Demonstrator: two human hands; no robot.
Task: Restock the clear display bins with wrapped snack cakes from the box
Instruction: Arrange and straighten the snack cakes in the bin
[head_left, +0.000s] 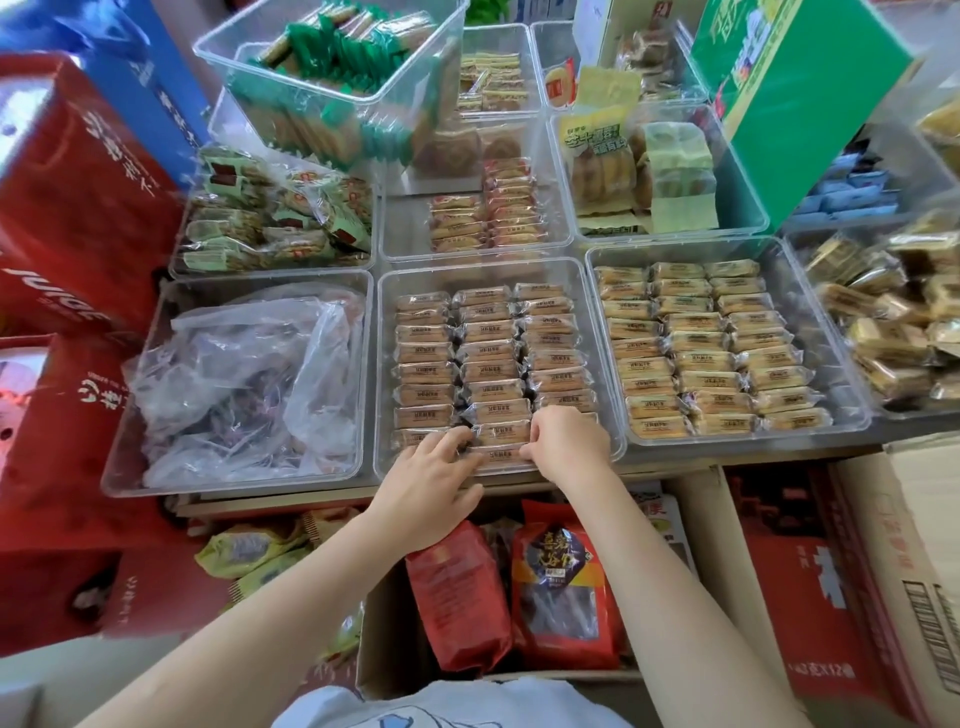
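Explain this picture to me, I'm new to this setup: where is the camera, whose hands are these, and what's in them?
There is one view, from a camera worn on the person's head, looking down. No robot: two bare hands. The left hand and right hand pinch the ends of one clear-wrapped brown snack cake at the near edge of the middle clear plastic bin, which holds three neat rows. To its left, a bin holds a crumpled clear plastic bag. Below the arms is an open cardboard box with red packets.

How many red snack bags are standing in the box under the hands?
2. One plain red bag stands below the left hand, and a red bag with a dark label stands right beside it, under the right forearm. More may be hidden under them.
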